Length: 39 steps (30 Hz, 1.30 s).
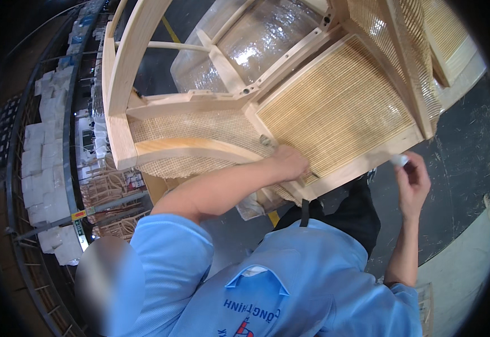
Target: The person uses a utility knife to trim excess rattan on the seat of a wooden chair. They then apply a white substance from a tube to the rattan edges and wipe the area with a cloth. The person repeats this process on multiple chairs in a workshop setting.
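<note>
A light wooden chair frame [337,188] with a woven cane panel [340,106] lies tilted before me. My left hand [293,164] is closed at the near left corner of that panel, over the joint with a curved wooden rail [200,149]. A thin dark tip pokes out beside its fingers, and a small greyish piece [266,140] shows behind the knuckles; I cannot tell what it grips. To the right, my right hand [413,182] is raised near the frame's edge, pinching a small white piece [399,160] between thumb and fingers.
Behind the panel lies a plastic-wrapped piece [267,45]. More cane-covered woodwork [453,28] stands at the far right. On the left are shelves with white wrapped stacks [42,163] and wooden frames [110,194]. Shavings lie on the dark floor [447,185].
</note>
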Each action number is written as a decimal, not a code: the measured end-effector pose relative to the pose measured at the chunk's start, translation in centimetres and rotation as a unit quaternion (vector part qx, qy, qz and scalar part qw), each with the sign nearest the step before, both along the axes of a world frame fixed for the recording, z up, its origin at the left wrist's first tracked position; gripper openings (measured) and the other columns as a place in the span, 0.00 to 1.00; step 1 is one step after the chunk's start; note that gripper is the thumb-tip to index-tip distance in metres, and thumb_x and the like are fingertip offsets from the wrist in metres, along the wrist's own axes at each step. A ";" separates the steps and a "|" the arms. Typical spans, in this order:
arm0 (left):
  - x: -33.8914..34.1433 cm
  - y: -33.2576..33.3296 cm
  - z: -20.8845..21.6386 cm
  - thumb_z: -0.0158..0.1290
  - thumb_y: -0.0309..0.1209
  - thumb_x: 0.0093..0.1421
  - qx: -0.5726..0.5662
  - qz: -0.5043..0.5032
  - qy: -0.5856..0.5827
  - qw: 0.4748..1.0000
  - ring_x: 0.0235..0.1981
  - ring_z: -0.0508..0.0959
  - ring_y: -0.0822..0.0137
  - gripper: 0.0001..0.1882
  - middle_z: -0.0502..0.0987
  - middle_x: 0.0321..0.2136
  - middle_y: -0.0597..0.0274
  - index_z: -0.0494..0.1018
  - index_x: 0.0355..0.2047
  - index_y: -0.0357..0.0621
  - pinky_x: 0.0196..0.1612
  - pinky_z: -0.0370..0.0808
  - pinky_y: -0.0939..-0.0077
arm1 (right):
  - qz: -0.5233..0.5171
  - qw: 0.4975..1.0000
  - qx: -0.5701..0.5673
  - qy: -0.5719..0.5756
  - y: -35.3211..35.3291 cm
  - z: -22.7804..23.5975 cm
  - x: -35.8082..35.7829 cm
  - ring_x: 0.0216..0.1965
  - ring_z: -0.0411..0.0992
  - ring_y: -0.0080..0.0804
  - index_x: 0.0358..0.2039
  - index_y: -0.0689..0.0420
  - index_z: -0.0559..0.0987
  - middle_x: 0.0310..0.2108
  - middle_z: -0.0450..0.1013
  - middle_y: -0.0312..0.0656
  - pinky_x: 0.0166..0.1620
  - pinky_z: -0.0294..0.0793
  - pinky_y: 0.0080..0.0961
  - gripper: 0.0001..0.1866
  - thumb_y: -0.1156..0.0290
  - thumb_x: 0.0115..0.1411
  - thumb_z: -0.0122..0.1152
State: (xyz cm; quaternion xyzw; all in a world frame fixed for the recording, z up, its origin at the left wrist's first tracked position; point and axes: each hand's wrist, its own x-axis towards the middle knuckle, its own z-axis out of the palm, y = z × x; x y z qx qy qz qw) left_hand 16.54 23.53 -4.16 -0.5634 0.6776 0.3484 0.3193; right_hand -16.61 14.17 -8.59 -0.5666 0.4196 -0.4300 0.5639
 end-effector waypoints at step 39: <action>-1.7 -2.6 4.9 0.46 0.53 0.72 -0.138 -0.159 0.001 0.978 0.57 0.78 0.55 0.25 0.81 0.54 0.58 0.77 0.59 0.55 0.62 0.72 0.57 | 0.019 0.965 0.033 0.259 28.2 -1.4 35.0 0.36 0.80 0.57 0.36 0.62 0.83 0.31 0.80 0.57 0.43 0.78 0.48 0.12 0.67 0.57 0.64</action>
